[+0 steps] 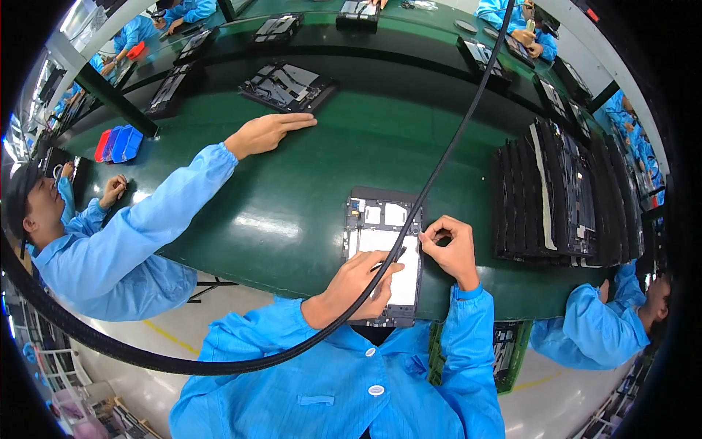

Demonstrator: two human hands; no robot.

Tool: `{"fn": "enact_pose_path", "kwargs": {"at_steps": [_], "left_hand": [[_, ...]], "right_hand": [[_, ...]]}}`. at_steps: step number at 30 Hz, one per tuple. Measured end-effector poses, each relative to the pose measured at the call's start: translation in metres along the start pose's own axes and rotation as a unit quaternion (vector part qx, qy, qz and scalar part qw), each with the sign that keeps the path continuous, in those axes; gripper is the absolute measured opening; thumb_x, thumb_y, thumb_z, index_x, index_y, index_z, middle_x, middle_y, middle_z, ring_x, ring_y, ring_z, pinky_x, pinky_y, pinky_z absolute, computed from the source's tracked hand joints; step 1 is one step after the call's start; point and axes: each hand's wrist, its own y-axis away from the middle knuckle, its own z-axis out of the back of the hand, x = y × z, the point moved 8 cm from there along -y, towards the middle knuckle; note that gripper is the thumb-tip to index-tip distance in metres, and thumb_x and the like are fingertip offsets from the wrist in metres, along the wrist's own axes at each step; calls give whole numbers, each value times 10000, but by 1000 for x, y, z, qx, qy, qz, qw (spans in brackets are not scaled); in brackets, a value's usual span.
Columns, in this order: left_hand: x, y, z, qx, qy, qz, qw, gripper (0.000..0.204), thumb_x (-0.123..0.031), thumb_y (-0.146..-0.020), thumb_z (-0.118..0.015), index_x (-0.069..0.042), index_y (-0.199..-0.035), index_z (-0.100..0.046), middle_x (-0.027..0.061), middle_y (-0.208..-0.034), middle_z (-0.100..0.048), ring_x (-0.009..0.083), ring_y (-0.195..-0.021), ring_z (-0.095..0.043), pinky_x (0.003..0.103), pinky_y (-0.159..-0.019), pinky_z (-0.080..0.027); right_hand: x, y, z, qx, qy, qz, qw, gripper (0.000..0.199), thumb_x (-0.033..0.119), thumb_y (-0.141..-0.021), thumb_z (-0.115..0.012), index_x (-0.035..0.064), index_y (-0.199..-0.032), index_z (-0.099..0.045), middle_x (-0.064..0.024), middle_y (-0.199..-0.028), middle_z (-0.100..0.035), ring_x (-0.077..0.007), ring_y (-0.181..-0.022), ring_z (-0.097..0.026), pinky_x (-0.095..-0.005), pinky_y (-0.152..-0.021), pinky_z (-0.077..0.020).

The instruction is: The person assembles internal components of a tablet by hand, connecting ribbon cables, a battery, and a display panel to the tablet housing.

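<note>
Left hand (351, 289): curled over the device, a thin dark tool (399, 254) being pinched, partly hidden by the cable.
Right hand (455, 249): thumb and forefinger brought together at the device's right edge; whether anything is pinched cannot be told.
Opened device (384, 240): laid on the green surface (292, 186), in front of the torso, white panel exposed.
Cable (441, 164): hung across the view.
Green crate (524, 355): placed below the surface edge, filled partly with dark parts (503, 350).
Black trays (518, 208): packed together at right, opened devices held among them.
Red and blue bins (123, 143): set at left, contents indistinct.
</note>
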Motion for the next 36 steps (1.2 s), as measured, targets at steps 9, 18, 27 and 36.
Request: {"fn": "enact_pose_path", "kwargs": {"at_steps": [9,18,27,36], "left_hand": [[12,-21,-20,16,-79,-10,997,415,30,-880,-700,16,-1295,-719,270,-1337,-640,417,-1091,-698,476,-909,-589],[5,-25,-28,35,-153,-70,985,442,-11,-822,-687,48,-1260,-667,255,-1374,-623,360,-937,-629,476,-787,-600],[6,-26,-30,40,-156,-66,985,451,-14,-822,-687,38,-1269,-670,249,-1391,-623,357,-931,-627,471,-802,-597],[3,-28,-29,50,-152,-63,985,450,-8,-810,-683,30,-1257,-654,254,-1390,-626,358,-925,-622,466,-814,-598]], "right_hand": [[0,2,0,6,-11,-7,1000,156,24,-860,-862,-25,-811,-723,-45,-805,-704,-97,-745,-664,-259,-704,-526],[-2,2,3,-14,-9,-10,1000,140,62,-815,-881,-19,-825,-767,-82,-792,-749,-126,-718,-688,-271,-672,-539],[2,1,3,-4,13,-2,1000,136,67,-774,-872,-13,-805,-766,-88,-794,-756,-146,-718,-700,-284,-672,-547],[2,1,3,-4,12,-5,1000,140,62,-762,-867,-13,-794,-753,-86,-789,-754,-149,-715,-695,-287,-678,-548]]}}
